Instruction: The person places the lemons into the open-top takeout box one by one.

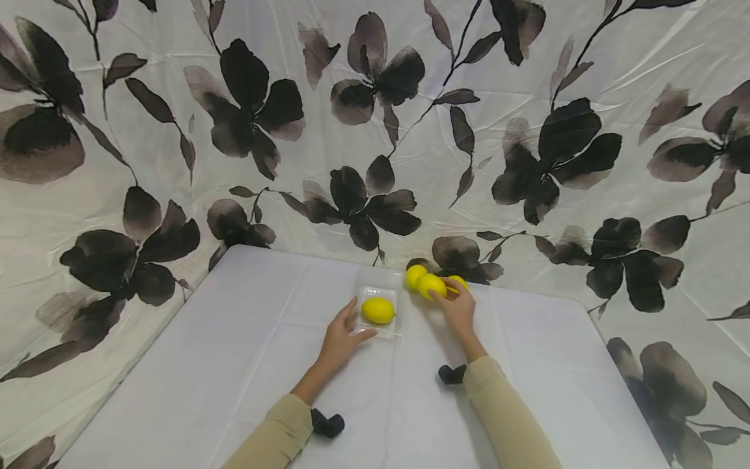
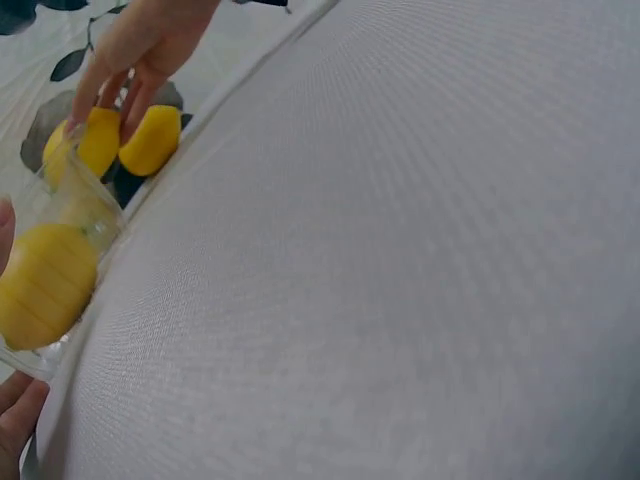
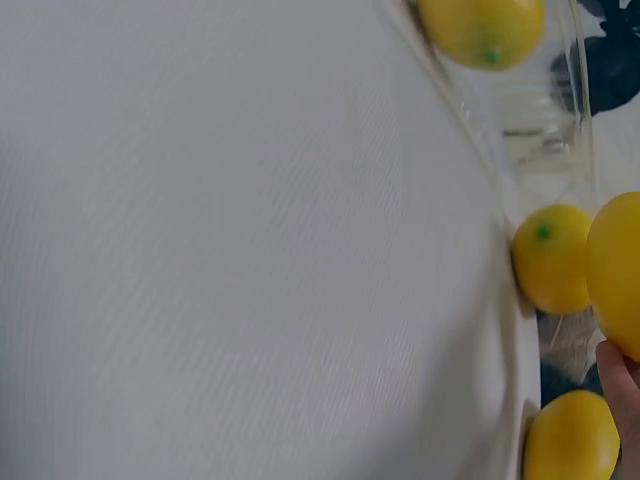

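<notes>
A clear plastic container [image 1: 400, 320] stands near the far side of the table with one yellow lemon [image 1: 377, 311] in it. At its left and front edges, my left hand [image 1: 342, 335] holds the container with fingers and thumb spread around the corner. To the right, my right hand [image 1: 459, 309] grips a second lemon [image 1: 431, 286] by its right side; this held lemon [image 3: 615, 275] shows large in the right wrist view. Two more lemons lie by the table's far edge, a left one [image 3: 553, 258] and a right one [image 3: 573, 440], partly covered by the hand in the head view.
A white cloth covers the table [image 1: 234, 345]. Behind its far edge hangs a white sheet [image 1: 445, 163] with dark flower prints. Each wrist carries a black device, one at the left cuff [image 1: 328, 423] and one at the right cuff [image 1: 452, 374].
</notes>
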The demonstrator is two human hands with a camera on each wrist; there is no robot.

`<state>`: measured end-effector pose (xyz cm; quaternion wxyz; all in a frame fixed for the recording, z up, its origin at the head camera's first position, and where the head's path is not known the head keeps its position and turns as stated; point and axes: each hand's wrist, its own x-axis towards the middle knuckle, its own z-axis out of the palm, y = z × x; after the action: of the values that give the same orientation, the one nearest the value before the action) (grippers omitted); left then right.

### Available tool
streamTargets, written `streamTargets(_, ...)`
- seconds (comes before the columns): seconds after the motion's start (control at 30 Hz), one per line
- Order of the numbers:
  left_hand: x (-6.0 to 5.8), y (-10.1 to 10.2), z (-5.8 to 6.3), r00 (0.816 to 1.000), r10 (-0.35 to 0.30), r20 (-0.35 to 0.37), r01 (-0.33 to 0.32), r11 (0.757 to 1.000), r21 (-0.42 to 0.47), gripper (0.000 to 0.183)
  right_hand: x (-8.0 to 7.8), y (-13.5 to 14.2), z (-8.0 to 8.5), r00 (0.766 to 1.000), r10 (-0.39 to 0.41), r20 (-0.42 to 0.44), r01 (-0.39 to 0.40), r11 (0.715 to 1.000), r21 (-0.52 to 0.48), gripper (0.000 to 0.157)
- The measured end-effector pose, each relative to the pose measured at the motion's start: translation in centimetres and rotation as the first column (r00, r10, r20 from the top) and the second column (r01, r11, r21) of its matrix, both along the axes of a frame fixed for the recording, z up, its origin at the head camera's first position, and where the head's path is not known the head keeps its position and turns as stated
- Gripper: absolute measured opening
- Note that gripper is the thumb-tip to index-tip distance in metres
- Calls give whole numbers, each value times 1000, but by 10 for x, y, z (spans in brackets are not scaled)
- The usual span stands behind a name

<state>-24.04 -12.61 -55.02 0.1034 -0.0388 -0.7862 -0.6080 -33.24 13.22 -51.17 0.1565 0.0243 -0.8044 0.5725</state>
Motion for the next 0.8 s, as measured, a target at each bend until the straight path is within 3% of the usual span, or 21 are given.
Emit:
streamTargets(0.37, 1, 1, 2, 1000, -1, 2, 1, 1000, -11, 90, 1, -49, 16, 996, 81, -22, -81, 996, -29, 46)
streamTargets(0.63, 4, 2, 1, 1000, -19, 14, 19, 1000, 6, 87, 6, -78, 14, 993, 91, -75, -80, 987, 138, 44)
streamTargets(0.8, 5, 1, 4, 1000, -21, -5, 21, 999, 27, 84, 10, -92, 17, 985, 161, -70, -145, 971, 192, 42)
